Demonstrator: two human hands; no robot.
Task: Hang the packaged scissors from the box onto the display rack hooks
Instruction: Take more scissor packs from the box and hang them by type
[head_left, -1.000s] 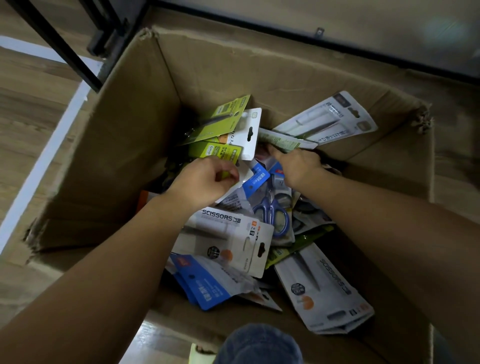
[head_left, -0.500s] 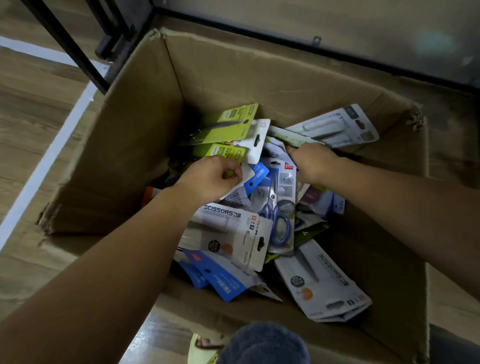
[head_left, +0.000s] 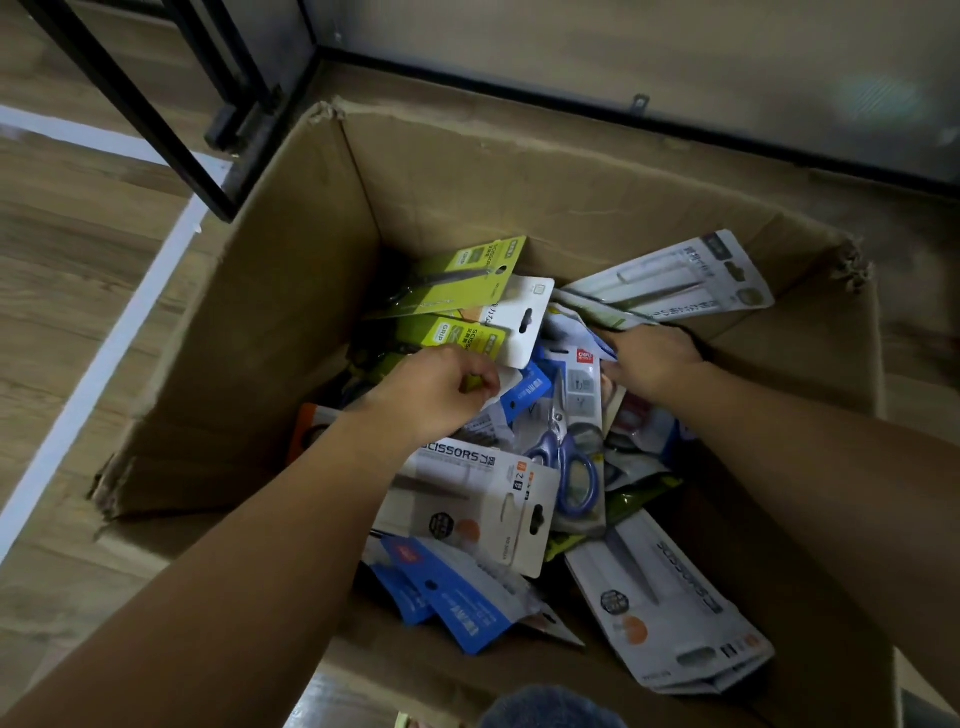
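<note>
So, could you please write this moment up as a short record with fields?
container: open cardboard box on a wooden floor
contents: heap of packaged scissors, among them a blue-handled scissors pack
left hand: pinches a white card pack beside the green packs
right hand: reaches into the heap, fingers hidden
display rack hooks: not in view

Left hand: fingertips curled under, hidden among the packs; what they grip cannot be told.
Right hand: fingers buried under a white pack; grip unclear.
Cardboard box: near wall cut off by the bottom edge; floor hidden beneath the packaged scissors.
Black metal frame: cut off at the top edge.
Small print on packs: unreadable.
</note>
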